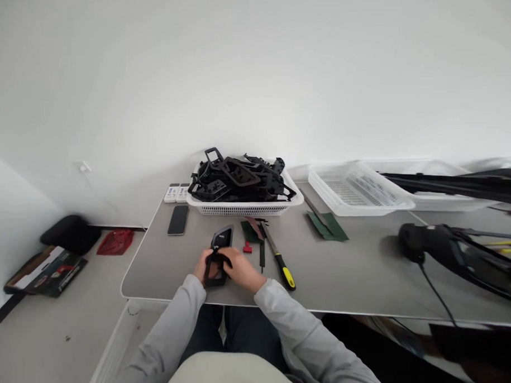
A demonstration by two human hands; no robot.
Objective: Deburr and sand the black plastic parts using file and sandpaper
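A black plastic trim frame [222, 239] with openings in it is held near the front edge of the table, its long side pointing away from me. My left hand [201, 266] grips its left side, with the fingers partly hidden behind it. From the right, my right hand [241, 268] closes on the frame's middle, fingers bent over it. Whether anything small is pinched in those fingers, I cannot tell. Just right of my hands lie a file with a black and yellow handle [285, 273], a thin black tool [262, 255], a red clip-like piece [247, 247] and green sandpaper [250, 232].
Behind my hands stands a white basket [246, 208] heaped with black plastic parts. A phone [178, 220] and white boxes [176, 193] are at the left. Further right are green sheets [328, 227], white trays [355, 209] and a large black part [458, 251] with a cable.
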